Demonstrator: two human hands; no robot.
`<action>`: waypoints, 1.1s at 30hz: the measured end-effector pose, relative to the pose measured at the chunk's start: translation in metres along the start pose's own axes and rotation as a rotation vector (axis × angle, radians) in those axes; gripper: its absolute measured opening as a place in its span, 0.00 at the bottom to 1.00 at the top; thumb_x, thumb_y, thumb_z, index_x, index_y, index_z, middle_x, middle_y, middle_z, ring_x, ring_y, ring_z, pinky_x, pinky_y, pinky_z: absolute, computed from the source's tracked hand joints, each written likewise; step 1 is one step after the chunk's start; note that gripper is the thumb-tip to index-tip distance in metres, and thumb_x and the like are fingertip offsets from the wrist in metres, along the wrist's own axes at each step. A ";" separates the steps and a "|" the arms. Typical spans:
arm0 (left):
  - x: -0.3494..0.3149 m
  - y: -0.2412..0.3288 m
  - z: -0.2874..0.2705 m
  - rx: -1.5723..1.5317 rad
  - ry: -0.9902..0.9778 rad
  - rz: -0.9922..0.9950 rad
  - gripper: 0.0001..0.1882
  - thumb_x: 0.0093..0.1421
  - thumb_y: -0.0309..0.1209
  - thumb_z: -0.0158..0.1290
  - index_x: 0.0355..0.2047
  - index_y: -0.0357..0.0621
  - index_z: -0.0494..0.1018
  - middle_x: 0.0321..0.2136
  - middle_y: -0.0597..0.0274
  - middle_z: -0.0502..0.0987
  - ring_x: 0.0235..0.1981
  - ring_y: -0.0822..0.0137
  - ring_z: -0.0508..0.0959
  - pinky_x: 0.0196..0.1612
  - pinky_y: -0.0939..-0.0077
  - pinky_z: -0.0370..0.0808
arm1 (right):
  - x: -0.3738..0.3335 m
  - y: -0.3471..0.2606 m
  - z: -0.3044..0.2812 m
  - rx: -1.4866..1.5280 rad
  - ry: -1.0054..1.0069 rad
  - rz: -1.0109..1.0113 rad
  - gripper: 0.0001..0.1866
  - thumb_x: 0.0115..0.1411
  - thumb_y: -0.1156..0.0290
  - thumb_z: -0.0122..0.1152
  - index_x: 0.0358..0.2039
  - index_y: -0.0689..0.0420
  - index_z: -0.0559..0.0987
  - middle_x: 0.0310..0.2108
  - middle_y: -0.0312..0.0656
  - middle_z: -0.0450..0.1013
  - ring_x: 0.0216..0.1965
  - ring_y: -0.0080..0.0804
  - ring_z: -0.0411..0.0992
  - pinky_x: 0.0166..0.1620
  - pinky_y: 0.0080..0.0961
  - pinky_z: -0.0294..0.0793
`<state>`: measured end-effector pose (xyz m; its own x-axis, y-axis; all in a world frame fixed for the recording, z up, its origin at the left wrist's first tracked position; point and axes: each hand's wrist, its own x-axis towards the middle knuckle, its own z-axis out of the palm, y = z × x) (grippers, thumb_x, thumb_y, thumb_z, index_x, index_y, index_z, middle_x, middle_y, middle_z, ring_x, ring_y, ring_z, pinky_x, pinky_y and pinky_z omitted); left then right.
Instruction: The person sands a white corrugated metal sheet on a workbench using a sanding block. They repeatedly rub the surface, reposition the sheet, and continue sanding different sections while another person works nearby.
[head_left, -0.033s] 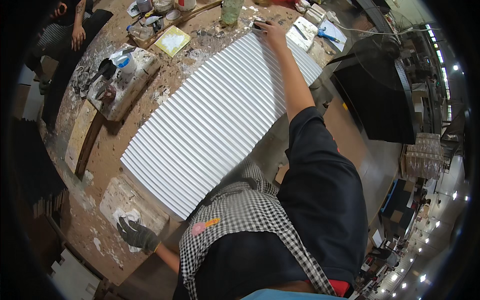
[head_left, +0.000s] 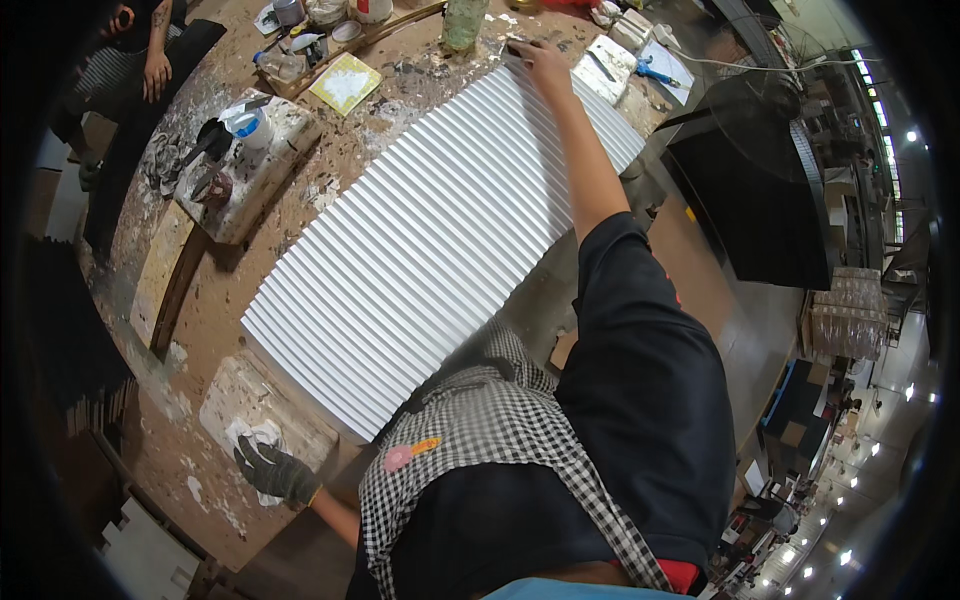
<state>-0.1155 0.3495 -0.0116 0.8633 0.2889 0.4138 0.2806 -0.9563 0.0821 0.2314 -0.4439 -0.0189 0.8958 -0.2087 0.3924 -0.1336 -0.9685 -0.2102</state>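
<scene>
A long white ribbed panel (head_left: 420, 240) lies slantwise across the workbench, from near my body to the far right. My right hand (head_left: 547, 68), bare, reaches over its far end. The fingers are closed on a small dark piece (head_left: 515, 50) at the panel's far edge; its exact kind is unclear. At the lower left, my left hand (head_left: 280, 474) wears a grey glove. Its fingers are bent over a crumpled white cloth (head_left: 258, 432), which rests on a stained pale block (head_left: 225, 392) beside the panel's near end.
A paint-spattered workbench (head_left: 390, 112) carries a second block (head_left: 285, 165) with a blue-and-white cup (head_left: 250, 125). Beyond lie a yellow-edged square (head_left: 346, 82), a greenish bottle (head_left: 463, 25) and a blue tool (head_left: 655, 70). A fan-like black object (head_left: 750, 190) stands right. Another person's hand (head_left: 157, 76) shows far left.
</scene>
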 end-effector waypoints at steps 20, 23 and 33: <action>-0.002 0.009 -0.009 -0.070 0.032 0.031 0.23 0.78 0.44 0.44 0.59 0.44 0.79 0.58 0.43 0.78 0.56 0.43 0.79 0.59 0.51 0.76 | 0.039 -0.006 0.010 0.313 0.172 0.117 0.27 0.64 0.74 0.67 0.64 0.42 0.79 0.55 0.43 0.79 0.52 0.43 0.79 0.56 0.37 0.80; -0.010 0.008 -0.004 -0.050 0.026 -0.040 0.20 0.77 0.40 0.47 0.59 0.45 0.79 0.59 0.43 0.76 0.58 0.44 0.77 0.61 0.52 0.74 | -0.001 -0.065 -0.029 1.317 -0.096 0.558 0.26 0.72 0.71 0.61 0.69 0.56 0.72 0.55 0.44 0.77 0.53 0.35 0.78 0.57 0.38 0.80; -0.019 -0.007 0.014 -0.492 0.288 -0.223 0.14 0.63 0.24 0.59 0.48 0.33 0.81 0.53 0.49 0.81 0.53 0.51 0.80 0.59 0.61 0.76 | -0.258 -0.280 -0.110 0.583 -0.415 -0.308 0.32 0.63 0.88 0.62 0.63 0.43 0.81 0.60 0.44 0.72 0.56 0.41 0.74 0.58 0.35 0.78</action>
<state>-0.1277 0.3513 -0.0325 0.6389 0.5265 0.5610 0.1555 -0.8025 0.5760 -0.0085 -0.1343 0.0370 0.9569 0.2376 0.1669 0.2889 -0.7223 -0.6283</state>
